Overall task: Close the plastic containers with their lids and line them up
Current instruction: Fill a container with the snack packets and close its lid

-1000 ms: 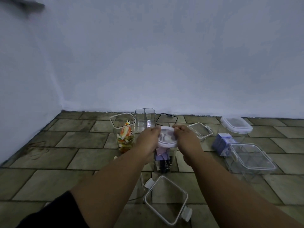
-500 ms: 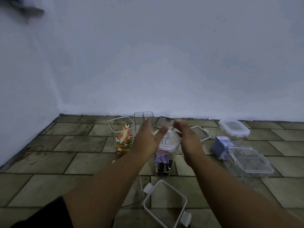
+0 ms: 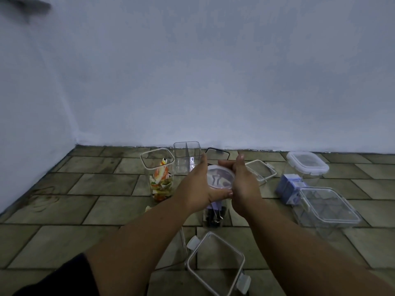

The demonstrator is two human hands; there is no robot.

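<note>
A tall clear jar (image 3: 214, 216) with dark clips inside stands on the tiled floor in the middle. Its round white lid (image 3: 220, 175) sits on top. My left hand (image 3: 197, 184) cups the lid from the left, thumb under its near edge. My right hand (image 3: 243, 180) presses against the lid's right side, fingers partly spread. An open square container with colourful pieces (image 3: 159, 174) stands to the left. A loose square lid (image 3: 215, 261) lies near me.
An empty divided container (image 3: 187, 155) and a black-rimmed lid (image 3: 217, 153) sit by the wall (image 3: 213, 82). A clear lid (image 3: 259, 171), a lidded tub (image 3: 306, 164), blue boxes (image 3: 288, 188) and a closed clear box (image 3: 327, 207) lie on the right.
Both hands shifted on the lid: fingers that pinched its top have opened, and the palms now cup its sides. The camera tilted slightly.
</note>
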